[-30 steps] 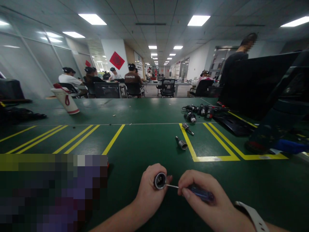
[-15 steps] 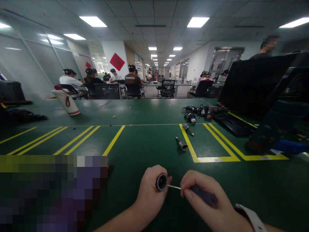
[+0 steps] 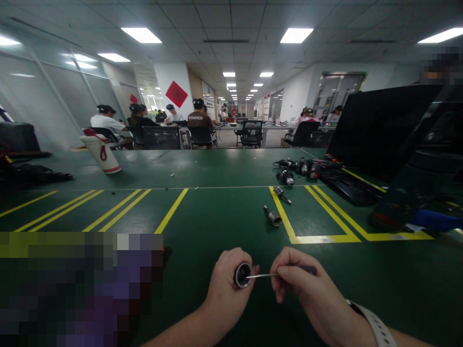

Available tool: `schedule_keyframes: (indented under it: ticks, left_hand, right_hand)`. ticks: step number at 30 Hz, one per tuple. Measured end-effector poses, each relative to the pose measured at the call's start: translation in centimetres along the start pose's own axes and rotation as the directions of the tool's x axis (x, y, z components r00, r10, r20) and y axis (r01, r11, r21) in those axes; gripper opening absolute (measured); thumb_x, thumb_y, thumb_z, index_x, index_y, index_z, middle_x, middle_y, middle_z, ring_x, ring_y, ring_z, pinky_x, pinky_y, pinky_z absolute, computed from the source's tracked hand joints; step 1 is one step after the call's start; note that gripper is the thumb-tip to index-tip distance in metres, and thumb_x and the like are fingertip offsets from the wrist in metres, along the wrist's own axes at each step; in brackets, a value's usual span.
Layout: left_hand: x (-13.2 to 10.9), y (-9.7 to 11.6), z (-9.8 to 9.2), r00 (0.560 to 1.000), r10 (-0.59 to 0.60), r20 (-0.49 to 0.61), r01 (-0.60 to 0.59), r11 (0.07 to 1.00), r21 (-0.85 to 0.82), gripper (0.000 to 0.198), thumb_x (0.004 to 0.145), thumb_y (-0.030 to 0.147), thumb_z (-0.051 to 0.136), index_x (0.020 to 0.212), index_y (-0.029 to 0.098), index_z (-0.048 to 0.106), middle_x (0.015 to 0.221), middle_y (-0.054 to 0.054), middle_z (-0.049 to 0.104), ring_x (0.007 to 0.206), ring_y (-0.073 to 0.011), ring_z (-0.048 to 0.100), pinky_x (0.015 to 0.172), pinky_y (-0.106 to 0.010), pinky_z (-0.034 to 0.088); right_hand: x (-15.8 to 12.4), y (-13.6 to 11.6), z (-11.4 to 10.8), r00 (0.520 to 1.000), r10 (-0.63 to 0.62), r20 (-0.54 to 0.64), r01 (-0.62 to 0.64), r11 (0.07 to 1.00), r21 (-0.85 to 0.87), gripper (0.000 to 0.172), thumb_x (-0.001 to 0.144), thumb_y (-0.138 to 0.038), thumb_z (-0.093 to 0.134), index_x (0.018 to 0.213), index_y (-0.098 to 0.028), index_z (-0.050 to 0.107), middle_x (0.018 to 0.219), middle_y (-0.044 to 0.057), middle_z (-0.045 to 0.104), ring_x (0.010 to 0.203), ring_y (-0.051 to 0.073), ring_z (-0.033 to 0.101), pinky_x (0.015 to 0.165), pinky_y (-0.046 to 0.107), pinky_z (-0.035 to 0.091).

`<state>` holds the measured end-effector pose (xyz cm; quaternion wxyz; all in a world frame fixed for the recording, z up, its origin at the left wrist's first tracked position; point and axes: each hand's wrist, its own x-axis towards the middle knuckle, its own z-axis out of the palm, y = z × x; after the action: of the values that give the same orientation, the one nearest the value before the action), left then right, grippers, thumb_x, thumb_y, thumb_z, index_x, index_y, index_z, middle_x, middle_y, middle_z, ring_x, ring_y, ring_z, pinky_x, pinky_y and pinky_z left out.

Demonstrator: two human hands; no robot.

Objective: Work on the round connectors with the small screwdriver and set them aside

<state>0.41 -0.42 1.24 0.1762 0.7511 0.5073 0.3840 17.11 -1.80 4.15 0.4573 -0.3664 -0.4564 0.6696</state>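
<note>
My left hand [image 3: 226, 289] is closed round a small black cylindrical part [image 3: 242, 275], its round open end turned up toward me. My right hand [image 3: 302, 284] pinches a small screwdriver [image 3: 262, 275] with a dark blue handle; its thin metal shaft reaches left into the part's opening. Both hands hover just above the green mat [image 3: 202, 226] near its front edge. A white watch strap [image 3: 376, 325] sits on my right wrist.
Two metal sockets [image 3: 272, 216] [image 3: 281, 193] lie on the yellow line ahead. Further back is a cluster of drill parts [image 3: 300, 167]. A black case [image 3: 383, 130] stands at the right, a white cup [image 3: 101, 152] at the back left. People sit at distant desks.
My right hand has turned the screwdriver so the handle is now mostly hidden under my fingers, and the shaft lies more level. The left hand keeps the part in place.
</note>
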Motion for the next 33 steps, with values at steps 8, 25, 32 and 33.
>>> schedule_keyframes:
  ticks: [8, 25, 32, 33]
  left_hand:
    - [-0.2, -0.4, 0.2, 1.0, -0.007, 0.03, 0.008, 1.0, -0.008, 0.02, 0.076, 0.014, 0.054, 0.06, 0.02, 0.044, 0.061, 0.002, 0.05, 0.058, -0.0148, 0.049, 0.057, -0.026, 0.035]
    - [-0.2, -0.2, 0.1, 0.998, 0.042, 0.05, -0.043, 0.999, 0.012, 0.02, 0.077, 0.013, 0.054, 0.059, 0.019, 0.045, 0.06, 0.002, 0.051, 0.058, -0.0148, 0.049, 0.057, -0.026, 0.035]
    - [-0.1, -0.6, 0.3, 0.999, -0.006, 0.05, 0.009, 0.999, -0.042, 0.021, 0.078, 0.017, 0.056, 0.062, 0.02, 0.044, 0.062, 0.003, 0.049, 0.059, -0.0142, 0.048, 0.058, -0.026, 0.036]
    - [-0.1, -0.6, 0.3, 0.999, -0.005, 0.051, 0.007, 0.999, -0.04, 0.021, 0.078, 0.017, 0.057, 0.061, 0.02, 0.044, 0.062, 0.003, 0.049, 0.059, -0.0142, 0.048, 0.058, -0.026, 0.036]
  right_hand:
    - [0.1, -0.2, -0.3, 0.998, -0.059, -0.029, 0.055, 0.991, -0.122, 0.01, 0.074, -0.023, 0.056, 0.067, -0.016, 0.058, 0.061, 0.001, 0.058, 0.059, 0.015, 0.053, 0.054, 0.027, 0.041]
    - [0.2, 0.0, 0.0, 0.999, 0.016, -0.032, -0.015, 1.0, 0.018, 0.01, 0.072, -0.021, 0.054, 0.064, -0.016, 0.057, 0.057, -0.001, 0.055, 0.054, 0.013, 0.051, 0.05, 0.024, 0.041]
    - [-0.7, -0.2, -0.5, 0.981, -0.193, 0.035, 0.194, 0.93, -0.313, 0.012, 0.078, -0.022, 0.052, 0.069, -0.017, 0.058, 0.064, 0.001, 0.055, 0.06, 0.015, 0.051, 0.056, 0.028, 0.04]
    - [-1.0, -0.3, -0.5, 0.964, -0.254, 0.079, 0.263, 0.872, -0.412, 0.013, 0.08, -0.022, 0.051, 0.07, -0.018, 0.058, 0.065, 0.001, 0.055, 0.061, 0.016, 0.05, 0.057, 0.029, 0.04]
